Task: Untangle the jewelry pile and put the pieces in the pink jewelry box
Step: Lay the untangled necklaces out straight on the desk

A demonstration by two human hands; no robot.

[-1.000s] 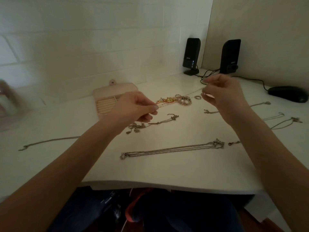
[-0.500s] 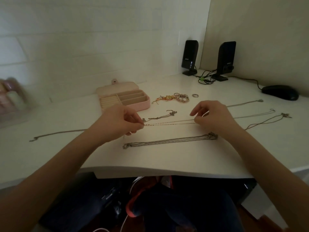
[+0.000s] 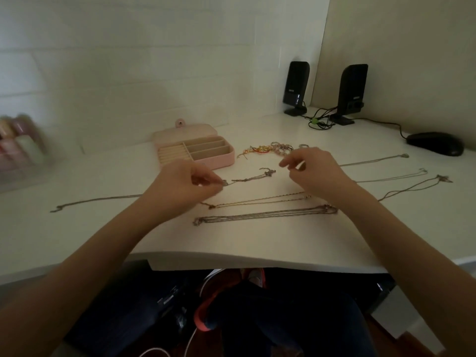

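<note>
Chains here are thin, limp & light: they'll slide on the surface and snag each other, so take each by its clasp end, not mid-length. Your left hand has fingers curled at the near end of a short chain lying just right of & nearer you than the pink jewelry box; looks like a pinch on its end, tho contact is small & hard to confirm. Your right hand hovers right of the box, fingers loosely curled, holding nothing I can see. Box is open, compartments look unfilled. Remaining tangle of rings & coloured bracelets sits just right of the box, behind your right hand. Two doubled necklaces lie straightened nearer you than the box; single chains lie further right and one left. Tangle likely needs gentle teasing w/ fingertips; pulling hard tightens knots.
</note>
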